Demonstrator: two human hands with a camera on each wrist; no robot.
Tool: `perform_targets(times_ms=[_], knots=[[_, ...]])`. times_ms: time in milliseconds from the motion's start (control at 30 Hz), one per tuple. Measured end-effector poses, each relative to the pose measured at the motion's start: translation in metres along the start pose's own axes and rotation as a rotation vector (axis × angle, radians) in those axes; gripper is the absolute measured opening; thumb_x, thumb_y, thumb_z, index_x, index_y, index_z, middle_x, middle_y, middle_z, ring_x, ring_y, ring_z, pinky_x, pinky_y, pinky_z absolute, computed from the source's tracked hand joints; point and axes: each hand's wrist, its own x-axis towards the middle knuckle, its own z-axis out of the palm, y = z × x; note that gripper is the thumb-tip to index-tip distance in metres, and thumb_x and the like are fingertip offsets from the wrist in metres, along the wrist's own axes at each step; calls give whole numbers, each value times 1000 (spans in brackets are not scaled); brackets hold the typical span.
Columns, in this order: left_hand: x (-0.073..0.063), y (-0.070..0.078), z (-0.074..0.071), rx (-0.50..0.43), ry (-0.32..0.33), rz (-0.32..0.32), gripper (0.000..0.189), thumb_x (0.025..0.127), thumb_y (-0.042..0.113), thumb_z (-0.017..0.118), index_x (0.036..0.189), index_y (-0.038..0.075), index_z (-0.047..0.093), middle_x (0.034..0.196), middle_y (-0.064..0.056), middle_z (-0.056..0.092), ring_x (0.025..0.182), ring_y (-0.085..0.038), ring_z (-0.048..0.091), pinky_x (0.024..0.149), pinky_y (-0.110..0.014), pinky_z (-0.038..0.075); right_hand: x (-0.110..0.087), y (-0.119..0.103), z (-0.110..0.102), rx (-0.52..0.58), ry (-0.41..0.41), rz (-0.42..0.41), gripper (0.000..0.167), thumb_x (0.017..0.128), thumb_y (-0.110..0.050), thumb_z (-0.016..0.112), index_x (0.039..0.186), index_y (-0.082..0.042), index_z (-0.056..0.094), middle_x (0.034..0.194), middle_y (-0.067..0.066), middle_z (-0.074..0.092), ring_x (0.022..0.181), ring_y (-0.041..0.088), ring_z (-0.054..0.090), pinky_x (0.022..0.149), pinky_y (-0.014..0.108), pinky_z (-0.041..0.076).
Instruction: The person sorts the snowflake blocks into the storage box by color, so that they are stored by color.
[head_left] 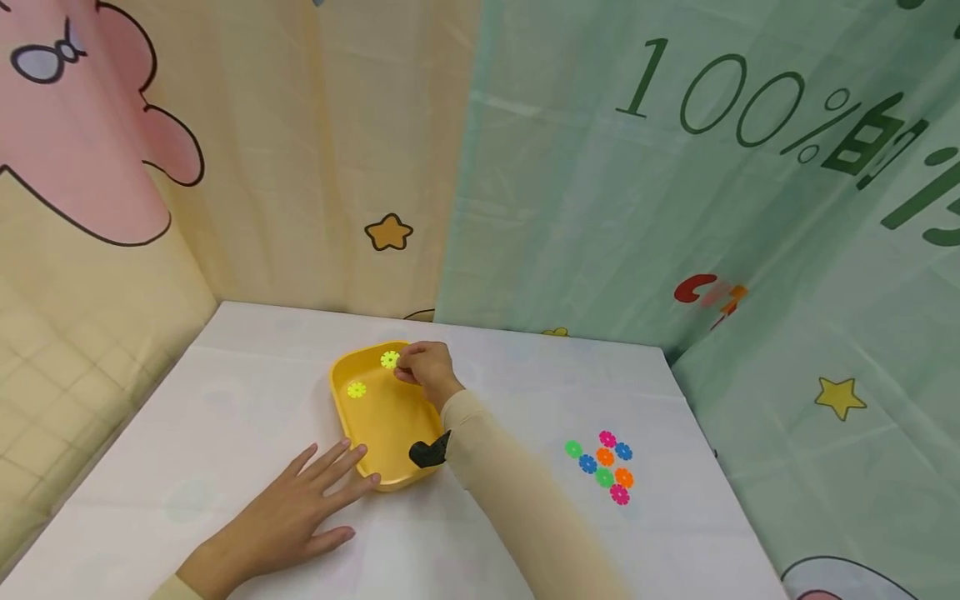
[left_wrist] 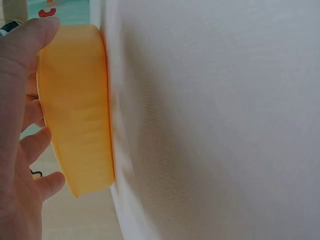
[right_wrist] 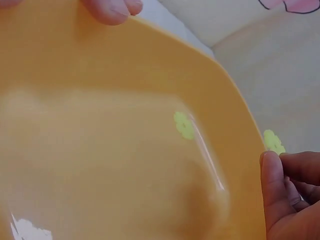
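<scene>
Nearest the viewer, the left hand (head_left: 288,508) lies palm down with its fingers straight and fanned, pointing forward and to the right. Fingertips touch the near left rim of the yellow tray (head_left: 390,425); the thumb stands apart from it in the head view. This hand encloses nothing. Since its contact is only a light touch, the tray could slide or tip if knocked; the likeliest cause would be the right sleeve (head_left: 517,492), which slants across the tray's right side.

To the right, well apart from the tray, eight coloured discs (head_left: 604,477) in pink, blue, green and orange lie grouped on the white cloth (head_left: 495,533). One yellow disc (head_left: 356,390) lies inside the tray, toward its far left.

Farther off, at the tray's far end, the right hand (head_left: 427,368) is bent inward, thumb and forefinger closed in a fine pinch on the edge of a second disc (right_wrist: 274,141), also yellow. The right wrist view sets this piece beside the rim; its height cannot be told. Were the pinch to loosen here, the thin piece might fall outside the tray.

Behind the cloth hang printed curtains (head_left: 315,208).
</scene>
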Motion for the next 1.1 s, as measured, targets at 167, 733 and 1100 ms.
perform_targets(times_ms=[167, 733, 1100], knots=[[-1, -1, -1, -6, -15, -6, 69, 89, 62, 67, 150, 34, 50, 156, -8, 48, 142, -32, 42, 108, -55, 35, 2, 9, 17, -130, 11, 37, 7, 91, 3, 70, 92, -4, 69, 85, 8, 65, 63, 14, 65, 70, 28, 61], [0, -1, -4, -10, -13, 10, 69, 87, 58, 70, 149, 33, 52, 157, -9, 46, 141, -34, 46, 105, -57, 37, 7, 18, 35, -334, -31, 90, 14, 91, 3, 68, 77, 1, 68, 63, 4, 53, 50, 15, 53, 65, 29, 60], [2, 0, -8, -20, -50, -6, 71, 85, 55, 74, 149, 33, 53, 155, -11, 48, 140, -35, 45, 102, -60, 40, -1, 18, 33, -298, -107, 78, 13, 94, -2, 63, 87, 6, 72, 64, 6, 57, 51, 16, 54, 61, 28, 58]])
